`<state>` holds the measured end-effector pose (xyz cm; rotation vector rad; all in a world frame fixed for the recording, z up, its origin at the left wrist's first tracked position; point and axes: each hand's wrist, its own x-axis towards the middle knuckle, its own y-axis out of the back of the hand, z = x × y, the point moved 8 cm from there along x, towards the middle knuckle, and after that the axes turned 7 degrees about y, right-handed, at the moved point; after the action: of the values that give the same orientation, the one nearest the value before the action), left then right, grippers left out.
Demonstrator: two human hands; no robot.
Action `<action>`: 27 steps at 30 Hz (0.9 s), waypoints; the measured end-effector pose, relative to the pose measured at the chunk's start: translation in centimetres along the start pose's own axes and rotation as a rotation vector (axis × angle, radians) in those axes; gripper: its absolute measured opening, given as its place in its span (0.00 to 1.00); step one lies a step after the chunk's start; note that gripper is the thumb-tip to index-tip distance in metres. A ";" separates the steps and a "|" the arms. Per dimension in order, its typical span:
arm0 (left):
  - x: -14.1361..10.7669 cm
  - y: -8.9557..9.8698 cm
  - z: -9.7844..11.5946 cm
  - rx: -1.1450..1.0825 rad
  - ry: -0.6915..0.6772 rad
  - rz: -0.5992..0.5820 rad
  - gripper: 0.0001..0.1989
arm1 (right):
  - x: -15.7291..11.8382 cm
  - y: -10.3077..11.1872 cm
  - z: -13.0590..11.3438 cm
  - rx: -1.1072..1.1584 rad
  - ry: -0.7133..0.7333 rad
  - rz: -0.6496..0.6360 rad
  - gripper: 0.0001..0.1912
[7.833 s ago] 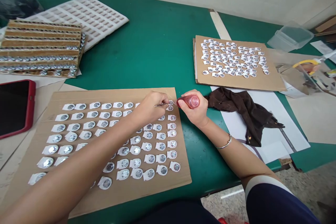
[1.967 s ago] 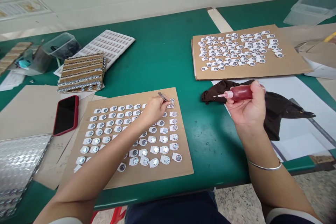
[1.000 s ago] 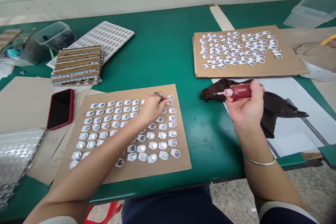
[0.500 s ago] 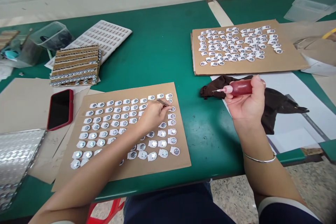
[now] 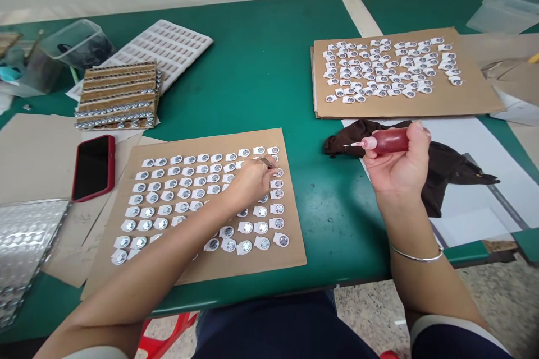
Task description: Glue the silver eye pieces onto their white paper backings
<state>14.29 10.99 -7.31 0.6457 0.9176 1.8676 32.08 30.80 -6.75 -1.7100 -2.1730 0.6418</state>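
My left hand [image 5: 249,184] pinches a pair of metal tweezers [image 5: 266,163] over the upper right part of a brown cardboard sheet [image 5: 292,255]. Rows of small round silver pieces on white tabs [image 5: 245,228] cover that sheet; my hand and forearm hide some of them. The tweezers' tips are too small to make out against the pieces. Palm up, my right hand [image 5: 396,174] grips a needle-tipped squeeze bottle [image 5: 389,140] of dark red liquid, its needle pointing left. Behind and below this hand lies a dark brown cloth [image 5: 448,162].
A second cardboard [image 5: 471,95] with similar tabbed pieces lies at the back right. On the left are a phone [image 5: 93,168], a corrugated board [image 5: 118,95], a white slotted tray [image 5: 185,47], a clear bin [image 5: 84,39] and a silver sheet [image 5: 29,247].
My left hand has shifted slightly with the tweezers, staying near the sheet's upper right. My right hand holds the bottle in nearly the same pose. The view has tilted a little.
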 end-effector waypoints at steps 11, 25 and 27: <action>-1.7 4.4 -2.9 -0.566 0.277 0.215 0.07 | -0.1 -0.4 -0.5 0.014 0.082 -0.035 0.18; -1.4 5.4 -6.8 -0.398 0.158 0.262 0.06 | -1.5 -16.1 7.3 -0.275 0.012 -0.501 0.20; -0.8 5.0 -6.6 -0.329 0.123 0.229 0.05 | -1.4 -17.8 8.2 -0.271 0.048 -0.530 0.20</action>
<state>7.16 6.62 -7.17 0.4517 0.6088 2.2217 13.53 24.69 -4.45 -1.1464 -2.6132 0.1706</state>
